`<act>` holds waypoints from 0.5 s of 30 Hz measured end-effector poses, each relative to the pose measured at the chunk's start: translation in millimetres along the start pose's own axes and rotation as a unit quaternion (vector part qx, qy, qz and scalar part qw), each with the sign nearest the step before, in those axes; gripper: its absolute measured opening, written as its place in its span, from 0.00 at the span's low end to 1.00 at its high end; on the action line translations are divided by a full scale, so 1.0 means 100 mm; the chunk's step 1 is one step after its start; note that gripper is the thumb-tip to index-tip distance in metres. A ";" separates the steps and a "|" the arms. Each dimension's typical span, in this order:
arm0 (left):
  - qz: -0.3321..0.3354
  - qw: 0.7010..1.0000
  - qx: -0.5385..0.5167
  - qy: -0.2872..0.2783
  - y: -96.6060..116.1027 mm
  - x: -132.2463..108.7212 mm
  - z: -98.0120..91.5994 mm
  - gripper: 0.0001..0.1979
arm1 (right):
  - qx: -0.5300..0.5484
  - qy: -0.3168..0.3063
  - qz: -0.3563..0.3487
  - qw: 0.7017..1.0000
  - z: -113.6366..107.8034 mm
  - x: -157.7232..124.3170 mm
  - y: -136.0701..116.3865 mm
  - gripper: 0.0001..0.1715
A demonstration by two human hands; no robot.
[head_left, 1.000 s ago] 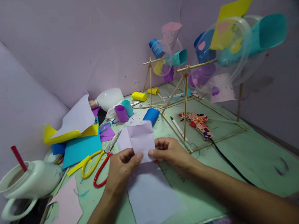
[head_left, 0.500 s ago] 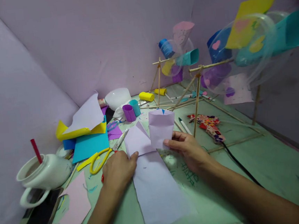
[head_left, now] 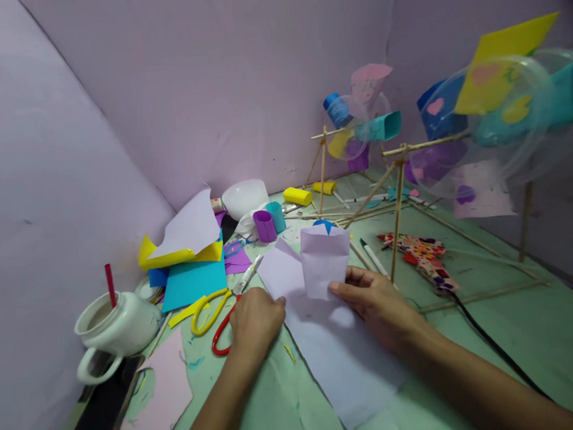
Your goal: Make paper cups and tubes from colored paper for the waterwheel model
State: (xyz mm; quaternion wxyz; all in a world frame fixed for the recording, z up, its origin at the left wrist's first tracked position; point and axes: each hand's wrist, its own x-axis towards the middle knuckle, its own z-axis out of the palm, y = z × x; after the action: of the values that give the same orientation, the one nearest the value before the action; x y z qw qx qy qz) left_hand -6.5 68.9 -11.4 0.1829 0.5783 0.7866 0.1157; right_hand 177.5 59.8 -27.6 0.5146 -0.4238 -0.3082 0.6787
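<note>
My right hand [head_left: 379,300] pinches a small folded piece of white paper [head_left: 326,265] between thumb and fingers, holding it upright. Behind its top edge shows a bit of blue with a star-like shape. Beneath it, a longer white paper sheet [head_left: 349,363] lies slanted on the table, its far part partly folded up. My left hand [head_left: 258,321] is closed at the sheet's left edge, the thumb on that edge; its other fingertips are hidden. Just left of this hand lie scissors [head_left: 219,308] with one yellow and one red handle, blades pointing away.
A white teapot-like mug [head_left: 126,326] with a red stick stands left, beside pink paper [head_left: 157,400]. Coloured papers [head_left: 195,283] are stacked behind. Stick-framed wheels with paper cups [head_left: 503,112] stand right, near a patterned glue gun [head_left: 423,260] with a black cord.
The view has shifted, so everything sits further right and slightly lower. The long sheet's near end has swung right. My right hand still holds the folded paper.
</note>
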 end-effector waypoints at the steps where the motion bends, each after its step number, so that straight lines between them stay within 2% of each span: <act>1: 0.002 1.000 -0.028 -0.013 0.01 0.00 0.00 0.11 | 0.004 -0.001 0.010 1.000 0.01 -0.01 -0.02 0.16; 5: 0.004 0.981 -0.160 -0.110 -0.01 -0.04 -0.07 0.13 | 0.015 -0.031 0.055 0.998 0.04 -0.08 -0.12 0.16; 7: 0.006 0.965 -0.213 -0.152 -0.05 -0.09 -0.17 0.13 | -0.006 -0.040 0.040 0.998 0.01 -0.09 -0.17 0.15; 10: 0.011 0.948 -0.260 -0.185 -0.14 -0.16 -0.41 0.10 | -0.024 -0.025 -0.005 0.999 -0.04 -0.08 -0.19 0.16; 11: 0.010 0.948 -0.267 -0.176 -0.18 -0.16 -0.52 0.10 | -0.028 -0.019 -0.018 0.999 -0.05 -0.07 -0.18 0.16; 13: 0.008 0.956 -0.271 -0.108 -0.24 -0.12 -0.75 0.11 | -0.038 -0.021 -0.038 0.998 -0.07 -0.05 -0.15 0.17; 14: 0.005 0.967 -0.256 -0.013 -0.26 -0.07 -0.87 0.12 | -0.044 -0.028 -0.046 0.998 -0.07 -0.05 -0.13 0.17; 15: 0.005 0.969 -0.242 0.056 -0.27 -0.01 -0.99 0.13 | -0.050 -0.039 -0.051 0.997 -0.07 -0.04 -0.12 0.17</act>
State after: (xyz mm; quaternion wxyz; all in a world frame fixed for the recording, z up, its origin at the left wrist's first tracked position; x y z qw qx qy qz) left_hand -71.0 62.7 67.7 0.2725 0.5130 0.7415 0.3356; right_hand 189.4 59.0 -19.8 0.5147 -0.4061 -0.3829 0.6509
